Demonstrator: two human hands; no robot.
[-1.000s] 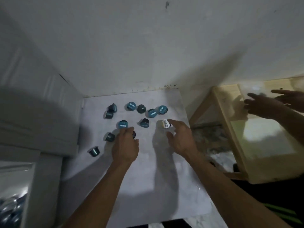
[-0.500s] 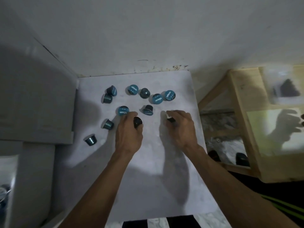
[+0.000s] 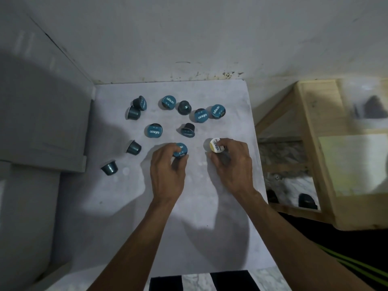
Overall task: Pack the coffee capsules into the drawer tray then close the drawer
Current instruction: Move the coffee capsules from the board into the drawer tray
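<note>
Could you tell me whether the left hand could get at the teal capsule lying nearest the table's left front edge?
Probably not yet: nothing lies between the left hand and that teal capsule, but its fingers already hold a teal-lidded capsule.

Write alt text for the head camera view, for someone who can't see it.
Two hands each hold a coffee capsule over a white table: the left hand a teal capsule, the right hand a white-lidded capsule. Ten more teal capsules lie scattered beyond them; a wooden frame stands at right.
</note>
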